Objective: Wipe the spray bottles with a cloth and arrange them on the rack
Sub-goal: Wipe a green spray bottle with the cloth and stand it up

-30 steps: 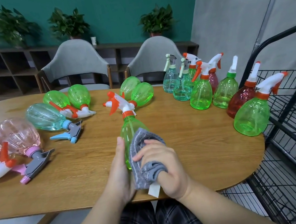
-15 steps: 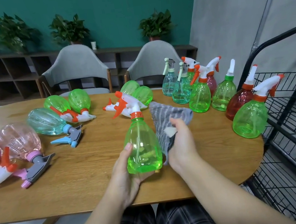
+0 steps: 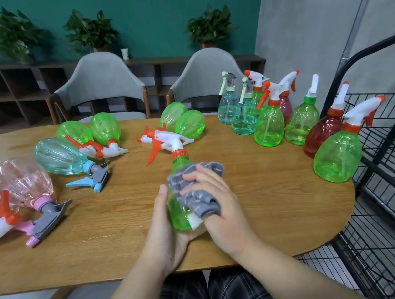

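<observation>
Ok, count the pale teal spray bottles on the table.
3: a lying teal bottle at left; two standing back right, rear teal bottle and front teal bottle. More may be hidden behind others.

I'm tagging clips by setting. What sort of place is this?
Probably an office or meeting room: a long wooden table, two grey chairs opposite, and low shelving with potted plants along the wall.

Left hand (image 3: 163, 227) cups the green bottle (image 3: 177, 211) from below-left, thumb up along its side. Right hand (image 3: 222, 212) presses the grey cloth (image 3: 195, 190) onto it, fingers curled. Both forearms are bare.
</observation>
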Demonstrator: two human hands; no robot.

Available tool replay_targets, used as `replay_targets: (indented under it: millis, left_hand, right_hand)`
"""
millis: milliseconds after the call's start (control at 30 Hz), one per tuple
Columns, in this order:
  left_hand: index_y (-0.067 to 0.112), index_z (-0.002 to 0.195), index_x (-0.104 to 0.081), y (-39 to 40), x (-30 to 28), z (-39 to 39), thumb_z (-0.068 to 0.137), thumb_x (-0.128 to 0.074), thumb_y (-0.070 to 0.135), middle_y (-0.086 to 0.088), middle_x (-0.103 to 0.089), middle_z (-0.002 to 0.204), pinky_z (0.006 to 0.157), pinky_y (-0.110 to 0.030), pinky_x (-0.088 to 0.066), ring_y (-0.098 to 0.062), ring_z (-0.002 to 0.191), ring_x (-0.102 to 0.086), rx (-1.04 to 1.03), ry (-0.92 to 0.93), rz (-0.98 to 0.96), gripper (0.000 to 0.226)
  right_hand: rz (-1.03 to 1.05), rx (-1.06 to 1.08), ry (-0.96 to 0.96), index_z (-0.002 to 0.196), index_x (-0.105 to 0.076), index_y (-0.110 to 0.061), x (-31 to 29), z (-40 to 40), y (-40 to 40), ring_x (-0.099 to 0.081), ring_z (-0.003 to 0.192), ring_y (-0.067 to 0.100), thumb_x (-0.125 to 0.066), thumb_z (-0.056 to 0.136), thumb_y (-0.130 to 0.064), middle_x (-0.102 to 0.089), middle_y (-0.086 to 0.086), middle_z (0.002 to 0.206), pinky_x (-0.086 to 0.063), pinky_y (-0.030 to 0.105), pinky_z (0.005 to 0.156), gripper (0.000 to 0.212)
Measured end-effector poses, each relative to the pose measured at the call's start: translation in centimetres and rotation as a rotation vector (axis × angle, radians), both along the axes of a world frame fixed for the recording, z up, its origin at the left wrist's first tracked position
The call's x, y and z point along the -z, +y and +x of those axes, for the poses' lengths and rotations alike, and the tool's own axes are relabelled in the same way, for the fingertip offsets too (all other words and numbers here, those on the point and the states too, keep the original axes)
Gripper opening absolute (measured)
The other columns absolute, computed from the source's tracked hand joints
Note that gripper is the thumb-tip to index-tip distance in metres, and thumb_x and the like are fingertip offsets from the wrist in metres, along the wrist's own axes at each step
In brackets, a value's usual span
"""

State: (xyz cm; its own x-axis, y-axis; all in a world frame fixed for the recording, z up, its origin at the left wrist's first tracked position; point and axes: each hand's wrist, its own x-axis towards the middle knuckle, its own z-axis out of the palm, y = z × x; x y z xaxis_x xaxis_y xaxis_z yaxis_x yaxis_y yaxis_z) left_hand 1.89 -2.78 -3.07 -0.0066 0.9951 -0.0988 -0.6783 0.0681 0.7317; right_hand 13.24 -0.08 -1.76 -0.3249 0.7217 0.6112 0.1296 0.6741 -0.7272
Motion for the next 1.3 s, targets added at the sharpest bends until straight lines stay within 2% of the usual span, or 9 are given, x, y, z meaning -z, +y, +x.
replay_targets:
  millis: [100, 233, 333, 533, 633, 767, 933, 1133, 1300]
  left_hand:
    - [0.005, 0.133, -0.054, 0.0, 0.5, -0.5, 0.083, -0.053, 0.063, -0.024, -0.061, 0.129, 0.095, -0.043, -0.054, -0.033, 0.121, -0.059, -0.003, -0.032, -0.012, 0.077]
    - [0.0, 0.137, -0.049, 0.4, 1.3, -0.8, 0.057, -0.088, 0.058, -0.026, -0.058, 0.133, 0.102, -0.047, -0.048, -0.036, 0.125, -0.056, -0.041, -0.013, -0.011, 0.106]
    - [0.001, 0.134, -0.052, 0.7, 1.5, -0.6, 0.044, -0.094, 0.054, -0.026, -0.061, 0.128, 0.096, -0.048, -0.052, -0.036, 0.116, -0.062, -0.094, -0.019, -0.027, 0.112]
    - [0.001, 0.128, -0.056, 0.6, 1.1, -0.4, 0.032, -0.096, 0.055, -0.02, -0.067, 0.121, 0.078, -0.041, -0.06, -0.031, 0.11, -0.066, -0.137, -0.006, -0.019, 0.117]
    - [0.002, 0.134, -0.052, 0.2, 1.2, 0.1, 0.042, -0.094, 0.055, -0.022, -0.064, 0.126, 0.089, -0.044, -0.057, -0.034, 0.113, -0.064, -0.112, 0.009, 0.026, 0.115]
    - [0.008, 0.138, -0.046, 0.2, 1.4, 0.6, 0.037, -0.094, 0.058, -0.021, -0.064, 0.126, 0.094, -0.042, -0.055, -0.036, 0.115, -0.063, -0.162, 0.16, 0.056, 0.122]
    - [0.017, 0.137, -0.045, 0.4, 1.7, 0.6, 0.035, -0.097, 0.05, -0.018, -0.063, 0.128, 0.109, -0.054, -0.039, -0.039, 0.122, -0.057, -0.158, 0.182, 0.101, 0.12]
    - [0.015, 0.135, -0.044, 0.4, 1.6, 0.9, 0.04, -0.096, 0.045, -0.015, -0.066, 0.124, 0.105, -0.048, -0.044, -0.035, 0.12, -0.059, -0.207, 0.237, 0.095, 0.112]
    - [0.012, 0.132, -0.047, 0.5, 1.6, 1.1, 0.047, -0.091, 0.039, -0.012, -0.07, 0.118, 0.09, -0.034, -0.052, -0.029, 0.113, -0.064, -0.221, 0.282, 0.093, 0.099]
  right_hand:
    - [0.099, -0.064, 0.096, 0.084, -0.065, -0.022, 1.1, 0.3, -0.9, -0.049, 0.126, 0.016, -0.054, 0.073, -0.007, -0.066, -0.01, 0.104, -0.036, 0.029, 0.104, 0.021]
    - [0.047, -0.077, 0.248, 0.073, -0.065, -0.013, 1.8, 0.6, -1.8, -0.059, 0.104, 0.019, -0.047, 0.075, -0.016, -0.067, 0.002, 0.08, -0.042, 0.03, 0.092, 0.019]
    - [-0.117, -0.045, 0.349, 0.069, -0.07, -0.01, 2.4, 0.6, -2.5, -0.06, 0.101, 0.019, -0.048, 0.073, -0.023, -0.068, 0.005, 0.085, -0.043, 0.028, 0.09, 0.026]
    - [-0.586, -0.067, 0.642, 0.096, -0.076, -0.029, 1.8, -1.3, -5.0, -0.054, 0.121, 0.007, -0.062, 0.061, -0.038, -0.067, -0.015, 0.118, -0.039, 0.025, 0.105, 0.039]
    - [-0.801, -0.098, 0.829, 0.129, -0.059, -0.019, 0.9, -2.1, -4.5, -0.054, 0.125, 0.015, -0.065, 0.08, -0.028, -0.061, -0.002, 0.132, -0.038, 0.035, 0.108, 0.05]
    - [-1.172, -0.125, 0.987, 0.124, -0.06, -0.001, -0.6, -2.3, -3.1, -0.063, 0.11, 0.029, -0.039, 0.099, -0.036, -0.068, 0.018, 0.115, -0.045, 0.04, 0.1, 0.047]
    - [-1.278, -0.188, 0.967, 0.125, -0.06, -0.002, -1.7, -1.4, -2.7, -0.062, 0.113, 0.029, -0.031, 0.1, -0.047, -0.066, 0.019, 0.118, -0.046, 0.038, 0.095, 0.059]
    - [-1.353, -0.106, 0.889, 0.121, -0.06, 0.002, -2.8, -0.8, -2.5, -0.065, 0.105, 0.031, -0.037, 0.101, -0.042, -0.068, 0.021, 0.112, -0.051, 0.038, 0.082, 0.054]
    - [-1.278, 0.081, 0.815, 0.085, -0.063, -0.005, -3.6, 1.2, -2.0, -0.063, 0.061, 0.026, -0.05, 0.096, -0.031, -0.068, 0.012, 0.064, -0.05, 0.033, 0.062, 0.031]
